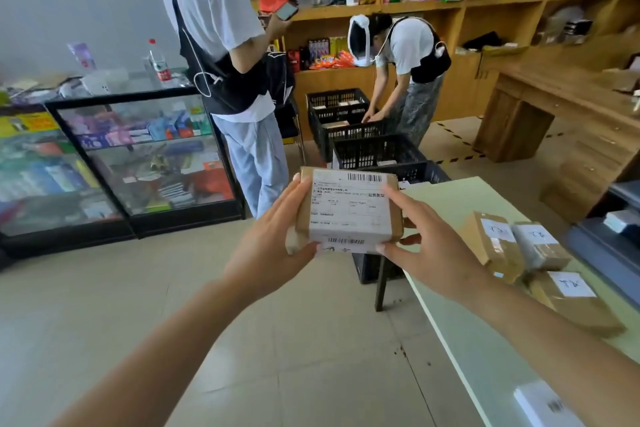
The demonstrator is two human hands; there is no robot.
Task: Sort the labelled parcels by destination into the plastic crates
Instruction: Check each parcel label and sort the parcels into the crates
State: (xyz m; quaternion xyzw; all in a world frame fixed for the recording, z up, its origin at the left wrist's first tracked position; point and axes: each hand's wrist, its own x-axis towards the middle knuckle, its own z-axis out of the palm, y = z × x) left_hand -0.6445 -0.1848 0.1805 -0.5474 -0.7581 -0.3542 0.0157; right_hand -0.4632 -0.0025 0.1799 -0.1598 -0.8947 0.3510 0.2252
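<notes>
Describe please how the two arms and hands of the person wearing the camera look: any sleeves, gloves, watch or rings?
Both forearms are bare as far as the picture shows; no sleeve is in view. The left hand and the right hand wear no gloves. No watch, bracelet or ring shows on either wrist or on the fingers. The fingernails look short and unpainted.

Pale green table (460, 350), taped labelled parcels (498, 246) on it, black crates (377, 149) on floor (277, 340)

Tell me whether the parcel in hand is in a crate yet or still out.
Out. The parcel is held up over the floor between the left hand and right hand, short of the crates.
</notes>
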